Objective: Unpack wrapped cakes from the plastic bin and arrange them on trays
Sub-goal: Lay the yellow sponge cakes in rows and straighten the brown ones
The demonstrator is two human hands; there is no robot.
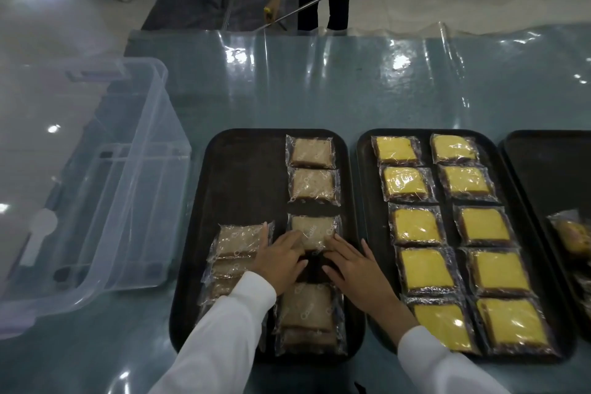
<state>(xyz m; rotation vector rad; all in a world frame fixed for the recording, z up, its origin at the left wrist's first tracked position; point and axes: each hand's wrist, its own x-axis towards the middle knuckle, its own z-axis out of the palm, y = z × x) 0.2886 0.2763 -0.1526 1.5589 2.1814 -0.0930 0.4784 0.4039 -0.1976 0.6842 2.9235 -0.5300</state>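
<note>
A black tray (pixel 243 169) in the middle holds several wrapped brown cakes. Two lie in its far right column (pixel 311 153). A third brown cake (pixel 315 230) sits below them, and both my hands touch its near edge with straight fingers: my left hand (pixel 281 261) at its left corner, my right hand (pixel 355 269) at its right corner. A loose pile of brown cakes (pixel 238 241) lies at the tray's near left, more lie under my wrists (pixel 307 307). The clear plastic bin (pixel 134 169) stands at the left and looks empty.
A second black tray (pixel 366 201) to the right carries two columns of wrapped yellow cakes (pixel 415 227). A third tray (pixel 537 176) at the far right edge holds a few cakes. The table has a glossy plastic cover. A person stands beyond the far edge.
</note>
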